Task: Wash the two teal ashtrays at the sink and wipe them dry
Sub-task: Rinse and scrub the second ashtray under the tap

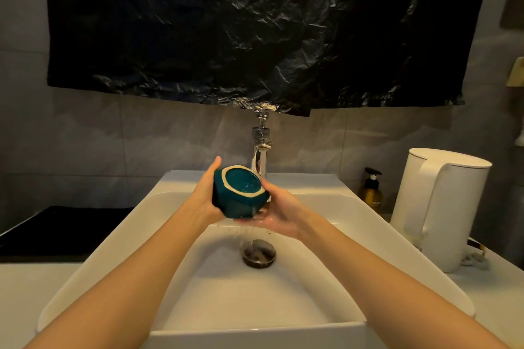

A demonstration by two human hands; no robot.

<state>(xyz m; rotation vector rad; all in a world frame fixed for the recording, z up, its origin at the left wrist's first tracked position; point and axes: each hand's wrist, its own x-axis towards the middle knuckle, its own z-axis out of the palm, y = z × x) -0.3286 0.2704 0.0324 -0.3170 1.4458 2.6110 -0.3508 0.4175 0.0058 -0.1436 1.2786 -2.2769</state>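
One teal ashtray [239, 193] with a pale unglazed foot ring is held over the white sink [119, 246], its underside turned toward me. My left hand [205, 197] grips its left side, thumb up along the edge. My right hand [279, 214] cups it from the right and beneath. Water runs off the ashtray and my right hand down to the drain [259, 253]. The chrome tap [261, 153] stands just behind. No second ashtray is in view.
A white electric kettle [442, 207] stands on the counter at the right, with an amber pump bottle [371, 191] behind it. A black surface [56, 229] lies left of the sink. Crumpled black plastic sheet [255, 28] covers the wall above the tap.
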